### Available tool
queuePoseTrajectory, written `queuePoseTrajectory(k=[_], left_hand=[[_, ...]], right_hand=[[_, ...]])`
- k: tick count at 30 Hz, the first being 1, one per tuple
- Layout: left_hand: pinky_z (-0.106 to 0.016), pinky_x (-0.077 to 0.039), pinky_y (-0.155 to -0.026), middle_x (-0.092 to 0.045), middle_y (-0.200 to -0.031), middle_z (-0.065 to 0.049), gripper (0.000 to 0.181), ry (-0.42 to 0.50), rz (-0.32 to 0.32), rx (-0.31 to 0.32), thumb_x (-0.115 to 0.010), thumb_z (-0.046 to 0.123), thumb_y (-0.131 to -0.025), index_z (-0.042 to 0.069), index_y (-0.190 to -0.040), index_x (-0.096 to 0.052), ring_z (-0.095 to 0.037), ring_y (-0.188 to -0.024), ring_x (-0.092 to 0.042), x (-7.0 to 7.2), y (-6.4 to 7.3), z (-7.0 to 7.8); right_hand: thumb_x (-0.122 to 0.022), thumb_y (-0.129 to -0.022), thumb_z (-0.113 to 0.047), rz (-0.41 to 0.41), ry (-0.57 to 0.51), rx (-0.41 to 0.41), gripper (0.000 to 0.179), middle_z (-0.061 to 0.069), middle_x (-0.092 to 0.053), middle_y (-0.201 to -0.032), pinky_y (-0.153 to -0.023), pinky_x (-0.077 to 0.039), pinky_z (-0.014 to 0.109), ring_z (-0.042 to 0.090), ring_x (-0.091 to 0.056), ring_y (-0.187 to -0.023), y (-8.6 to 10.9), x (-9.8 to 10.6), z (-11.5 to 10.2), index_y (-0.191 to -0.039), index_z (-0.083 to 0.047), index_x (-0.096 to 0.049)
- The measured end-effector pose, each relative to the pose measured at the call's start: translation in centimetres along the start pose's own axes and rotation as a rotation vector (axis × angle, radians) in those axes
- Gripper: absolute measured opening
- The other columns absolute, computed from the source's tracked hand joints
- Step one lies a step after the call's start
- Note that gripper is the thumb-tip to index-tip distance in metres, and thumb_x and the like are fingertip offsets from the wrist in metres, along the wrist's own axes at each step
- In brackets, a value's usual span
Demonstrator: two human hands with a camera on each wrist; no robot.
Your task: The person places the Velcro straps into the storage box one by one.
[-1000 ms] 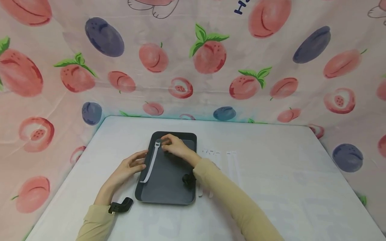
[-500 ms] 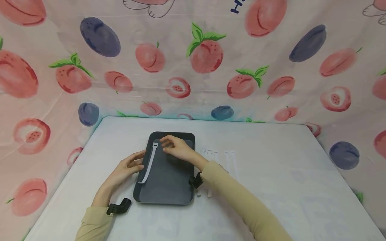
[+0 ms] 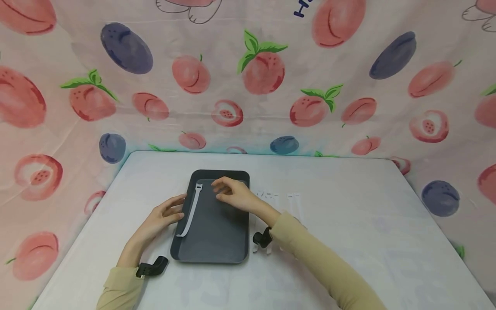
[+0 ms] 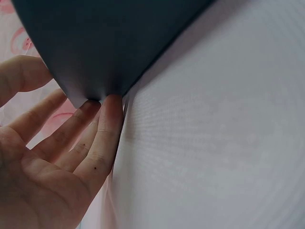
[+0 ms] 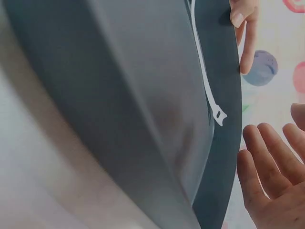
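Observation:
A dark grey rectangular tray [image 3: 217, 245] lies on the white table. Inside it, along the left side, rests a white strap-type cable tie [image 3: 191, 211], its slotted head at the far end and its tail curling up at the near end. My left hand [image 3: 164, 215] touches the tray's left edge; in the left wrist view its fingertips [image 4: 113, 107] meet the tray's outer wall. Above the tray's far half hovers my right hand [image 3: 238, 196], fingers loosely bent, holding nothing. It is apart from the cable tie [image 5: 204, 76] in the right wrist view.
Several more white cable ties [image 3: 297, 204] lie side by side on the table [image 3: 368, 224] to the right of the tray, partly hidden by my right forearm. A fruit-print cloth [image 3: 228, 51] hangs behind and beside the table.
My right hand has let go of the cable tie's head and drawn back to the right. The tie now lies in the tray. My left hand stays at the tray's edge.

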State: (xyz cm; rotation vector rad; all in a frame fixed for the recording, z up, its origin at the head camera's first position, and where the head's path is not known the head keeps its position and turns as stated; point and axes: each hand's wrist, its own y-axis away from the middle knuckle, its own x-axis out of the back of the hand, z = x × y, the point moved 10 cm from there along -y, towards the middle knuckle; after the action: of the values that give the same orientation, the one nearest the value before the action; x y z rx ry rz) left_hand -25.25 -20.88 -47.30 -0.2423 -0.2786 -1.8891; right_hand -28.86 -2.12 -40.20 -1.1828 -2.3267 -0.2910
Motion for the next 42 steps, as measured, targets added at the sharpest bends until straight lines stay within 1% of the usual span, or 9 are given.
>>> queuePoseTrajectory(k=[4,7,11,18,22,25,29,35,42], left_hand=[[-0.012,-0.043,-0.091,-0.038,-0.15,-0.022,0.062,-0.02,0.006,-0.003,-0.062,0.023,-0.094,0.015,-0.149,-0.035,-0.043,-0.135,-0.042,0.1,0.0,0.0],[-0.012,-0.043,-0.091,-0.039,-0.149,-0.023,0.062,-0.027,0.008,-0.006,-0.062,0.023,-0.094,0.015,-0.149,-0.035,-0.044,-0.134,-0.042,0.1,0.0,0.1],[-0.013,-0.043,-0.091,-0.039,-0.149,-0.023,0.061,-0.02,0.006,-0.006,-0.061,0.022,-0.094,0.014,-0.149,-0.035,-0.043,-0.135,-0.042,0.0,0.0,0.1],[-0.013,-0.044,-0.091,-0.037,-0.15,-0.022,0.061,0.003,0.0,-0.002,-0.061,0.021,-0.095,0.014,-0.149,-0.034,-0.042,-0.136,-0.04,0.0,0.1,0.0],[-0.013,-0.044,-0.091,-0.037,-0.15,-0.022,0.061,0.0,0.003,-0.001,-0.061,0.021,-0.095,0.014,-0.149,-0.034,-0.043,-0.136,-0.04,0.0,0.1,0.0],[-0.013,-0.044,-0.091,-0.037,-0.15,-0.022,0.061,-0.004,0.003,-0.002,-0.061,0.021,-0.095,0.014,-0.149,-0.034,-0.043,-0.136,-0.04,0.0,0.0,0.0],[-0.013,-0.044,-0.091,-0.037,-0.15,-0.022,0.061,-0.001,-0.001,-0.004,-0.061,0.022,-0.095,0.014,-0.149,-0.034,-0.043,-0.136,-0.04,0.0,0.0,-0.1],[-0.013,-0.045,-0.091,-0.037,-0.15,-0.022,0.062,0.007,-0.003,-0.01,-0.061,0.022,-0.095,0.014,-0.149,-0.034,-0.043,-0.136,-0.039,0.0,0.0,0.0],[-0.013,-0.045,-0.09,-0.038,-0.15,-0.023,0.062,0.0,0.0,-0.005,-0.062,0.022,-0.094,0.014,-0.149,-0.034,-0.043,-0.136,-0.04,0.0,0.0,0.0]], right_hand=[[-0.059,-0.095,-0.011,0.013,0.0,0.017,0.038,0.014,-0.064,-0.121,-0.097,-0.05,0.036,0.026,-0.062,-0.111,0.7,0.4,-0.1,-0.132,-0.005,-0.053],[-0.06,-0.095,-0.011,0.022,-0.009,0.02,0.037,0.015,-0.064,-0.121,-0.097,-0.05,0.036,0.025,-0.062,-0.111,1.4,0.7,-0.2,-0.131,-0.007,-0.053],[-0.06,-0.095,-0.012,0.036,-0.015,0.028,0.036,0.016,-0.064,-0.12,-0.098,-0.049,0.036,0.025,-0.061,-0.111,2.2,1.3,-0.2,-0.13,-0.01,-0.054],[-0.06,-0.094,-0.011,0.055,-0.007,0.042,0.034,0.017,-0.066,-0.116,-0.098,-0.049,0.036,0.024,-0.063,-0.109,3.4,1.9,0.0,-0.128,-0.01,-0.056],[-0.06,-0.095,-0.012,0.059,-0.01,0.026,0.033,0.015,-0.066,-0.116,-0.096,-0.049,0.035,0.022,-0.063,-0.107,4.0,2.2,0.5,-0.128,-0.013,-0.056],[-0.059,-0.095,-0.013,0.057,-0.03,0.009,0.033,0.015,-0.065,-0.117,-0.095,-0.048,0.039,0.022,-0.063,-0.107,4.5,2.4,0.9,-0.128,-0.014,-0.057],[-0.059,-0.095,-0.012,0.057,-0.046,0.011,0.033,0.017,-0.065,-0.119,-0.096,-0.048,0.041,0.025,-0.063,-0.109,5.1,2.7,1.2,-0.128,-0.013,-0.057],[-0.059,-0.095,-0.012,0.078,-0.039,0.028,0.032,0.018,-0.065,-0.119,-0.097,-0.049,0.037,0.025,-0.063,-0.109,6.2,3.5,1.7,-0.127,-0.011,-0.058],[-0.057,-0.096,-0.012,0.102,-0.041,-0.006,0.034,0.017,-0.065,-0.12,-0.095,-0.049,0.042,0.025,-0.063,-0.109,7.8,4.4,3.0,-0.129,-0.007,-0.056]])
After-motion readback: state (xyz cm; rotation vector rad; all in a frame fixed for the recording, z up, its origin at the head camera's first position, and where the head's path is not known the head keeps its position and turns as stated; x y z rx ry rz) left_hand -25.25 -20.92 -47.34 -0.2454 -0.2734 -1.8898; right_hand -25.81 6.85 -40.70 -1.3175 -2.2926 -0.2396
